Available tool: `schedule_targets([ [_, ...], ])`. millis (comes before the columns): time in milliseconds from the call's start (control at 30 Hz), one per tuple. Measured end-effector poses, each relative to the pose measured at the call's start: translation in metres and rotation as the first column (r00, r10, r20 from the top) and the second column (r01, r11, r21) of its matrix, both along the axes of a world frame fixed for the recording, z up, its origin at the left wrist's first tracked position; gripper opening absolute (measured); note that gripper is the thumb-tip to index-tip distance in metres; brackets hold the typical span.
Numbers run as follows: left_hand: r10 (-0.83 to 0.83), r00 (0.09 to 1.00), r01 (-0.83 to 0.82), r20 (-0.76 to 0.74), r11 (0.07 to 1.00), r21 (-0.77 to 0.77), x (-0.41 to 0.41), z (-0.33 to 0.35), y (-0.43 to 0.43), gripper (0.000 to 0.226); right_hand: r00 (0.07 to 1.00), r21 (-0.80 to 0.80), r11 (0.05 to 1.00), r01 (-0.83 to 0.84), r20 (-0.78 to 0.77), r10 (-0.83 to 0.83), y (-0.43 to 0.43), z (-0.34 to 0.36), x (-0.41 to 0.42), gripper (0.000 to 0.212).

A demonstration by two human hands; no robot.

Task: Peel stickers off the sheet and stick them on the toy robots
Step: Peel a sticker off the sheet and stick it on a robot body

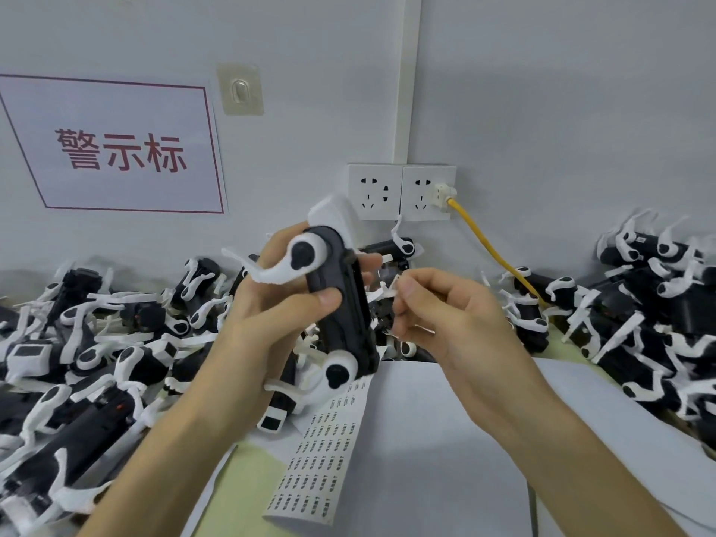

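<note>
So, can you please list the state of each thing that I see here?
toy robot: held above the table, gripped by left hand.
right hand: pinches a small white piece, likely a sticker.
sticker sheet: flat on the table, mostly full.
plug: inserted in one wall socket; neighbour socket free.

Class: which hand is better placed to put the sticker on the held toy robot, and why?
The right hand. It pinches what looks like a small sticker close beside the toy robot, while the left hand is occupied gripping that robot.
</note>
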State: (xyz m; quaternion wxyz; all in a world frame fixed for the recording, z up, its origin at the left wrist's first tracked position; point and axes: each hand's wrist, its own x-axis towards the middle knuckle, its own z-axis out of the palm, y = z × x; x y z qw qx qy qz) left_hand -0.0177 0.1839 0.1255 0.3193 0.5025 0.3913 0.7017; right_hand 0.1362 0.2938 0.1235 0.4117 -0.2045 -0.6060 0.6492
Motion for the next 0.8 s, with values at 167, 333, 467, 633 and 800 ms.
schedule_targets([
  [167, 0.035, 0.985, -0.041, 0.171, 0.999, 0.033, -0.001, 0.002, 0.002, 0.059, 0.997, 0.023, 0.999, -0.03, -0.077, 0.031, -0.003, 0.0, -0.002, 0.016],
  [333, 0.179, 0.95, -0.2, 0.256, 0.978, 0.058, 0.0, 0.004, 0.01, 0.062, 0.995, 0.096, 0.992, -0.081, -0.048, 0.086, -0.008, -0.01, -0.008, 0.065],
  [467, 0.051, 0.946, -0.088, 0.319, 0.991, 0.104, 0.001, 0.0, 0.012, 0.064, 0.998, 0.137, 0.991, 0.011, -0.062, -0.003, -0.01, -0.016, -0.014, 0.084],
  [633, -0.16, 0.924, 0.113, 0.348, 0.982, 0.151, 0.005, -0.001, 0.012, 0.04, 0.993, 0.102, 0.994, 0.042, -0.112, -0.031, -0.003, -0.014, -0.013, 0.072],
  [800, -0.309, 0.864, 0.315, 0.397, 0.948, 0.053, -0.001, 0.003, 0.008, 0.033, 0.969, 0.135, 0.982, 0.134, -0.225, -0.101, 0.001, -0.001, -0.003, 0.077],
])
